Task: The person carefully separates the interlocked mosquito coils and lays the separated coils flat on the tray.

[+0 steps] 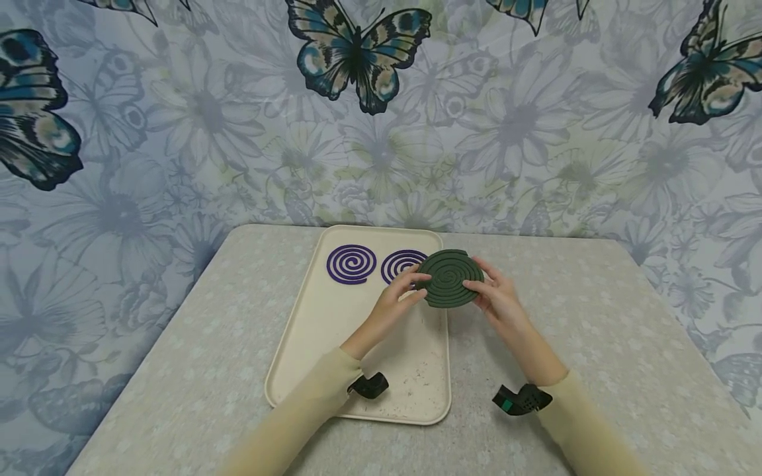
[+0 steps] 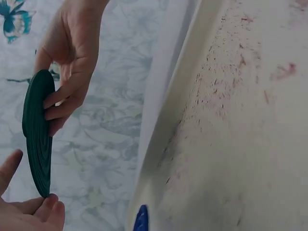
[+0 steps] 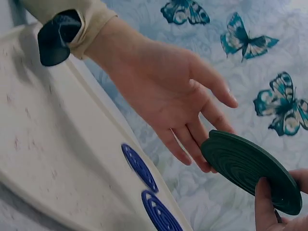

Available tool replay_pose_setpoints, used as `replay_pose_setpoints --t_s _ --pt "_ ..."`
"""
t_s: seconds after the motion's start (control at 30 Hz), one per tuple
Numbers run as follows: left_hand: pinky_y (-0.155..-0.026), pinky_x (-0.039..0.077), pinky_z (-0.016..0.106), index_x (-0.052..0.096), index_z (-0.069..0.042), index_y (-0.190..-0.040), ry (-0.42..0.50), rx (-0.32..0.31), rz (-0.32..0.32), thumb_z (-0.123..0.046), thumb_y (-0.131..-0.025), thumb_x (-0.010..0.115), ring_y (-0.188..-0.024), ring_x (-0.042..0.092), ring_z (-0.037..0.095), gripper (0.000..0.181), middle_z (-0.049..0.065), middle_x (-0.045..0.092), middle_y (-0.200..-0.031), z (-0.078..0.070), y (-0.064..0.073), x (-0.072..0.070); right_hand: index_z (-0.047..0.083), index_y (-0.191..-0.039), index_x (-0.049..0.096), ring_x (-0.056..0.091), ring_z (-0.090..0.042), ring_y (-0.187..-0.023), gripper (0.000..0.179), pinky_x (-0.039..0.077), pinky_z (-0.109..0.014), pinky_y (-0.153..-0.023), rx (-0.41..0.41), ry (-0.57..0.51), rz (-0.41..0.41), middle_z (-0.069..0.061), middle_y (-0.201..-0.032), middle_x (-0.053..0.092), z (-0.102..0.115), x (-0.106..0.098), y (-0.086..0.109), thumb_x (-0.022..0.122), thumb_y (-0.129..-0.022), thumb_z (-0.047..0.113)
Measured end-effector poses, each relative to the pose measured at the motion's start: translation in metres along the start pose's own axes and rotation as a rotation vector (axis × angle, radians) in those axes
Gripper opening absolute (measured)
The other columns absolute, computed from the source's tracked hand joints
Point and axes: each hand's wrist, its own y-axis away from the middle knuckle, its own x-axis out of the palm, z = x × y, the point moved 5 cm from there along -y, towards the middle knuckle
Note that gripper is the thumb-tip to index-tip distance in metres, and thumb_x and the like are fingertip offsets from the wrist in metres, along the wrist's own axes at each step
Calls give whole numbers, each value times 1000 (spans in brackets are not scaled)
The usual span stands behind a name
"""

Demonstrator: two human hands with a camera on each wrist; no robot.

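A dark green mosquito coil [image 1: 448, 279], its spiral closely packed, is held up above the right edge of the cream tray [image 1: 315, 350]. My right hand [image 1: 505, 304] pinches its right side, thumb on the face turned toward me and fingers behind. At the opposite edge, the fingertips of my left hand [image 1: 387, 309] touch the coil; its fingers are extended and the thumb stands apart in the right wrist view [image 3: 163, 86]. Two purple spiral coils [image 1: 351, 264] lie at the tray's far end, the right one partly hidden by my left hand and the green coil.
Small reddish-brown crumbs [image 1: 417, 383] are scattered over the tray's near right part. A pale patterned cloth covers the table [image 1: 583, 317]. Behind it hangs a butterfly-print backdrop [image 1: 381, 152]. Each wrist wears a black camera mount [image 1: 524, 399].
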Motion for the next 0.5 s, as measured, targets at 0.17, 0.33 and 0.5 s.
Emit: replay_pose_setpoints --t_s 0.17,0.33,0.5 --pt "-115 30 53 55 -19 -131 -140 50 19 -24 -94 60 -147 23 26 38 4 21 -159 -12 13 -8 3 -151 17 66 -3 -93 66 55 -14 -78 2 24 23 2 -118 55 -4 14 10 47 -93 -8" --pt "-116 27 55 54 -21 -132 -184 69 57 -26 -93 62 -148 18 26 41 5 16 -160 -18 16 -9 5 -152 14 64 -1 -99 68 54 -14 -84 -30 35 34 2 -123 50 -4 28 20 46 -93 -6" --pt "-118 24 55 49 -24 -137 -174 73 99 -30 -91 64 -149 13 26 48 5 9 -161 -16 16 -5 3 -150 18 61 -1 -102 64 52 -15 -87 -123 70 60 6 -119 56 1 37 27 48 -94 0"
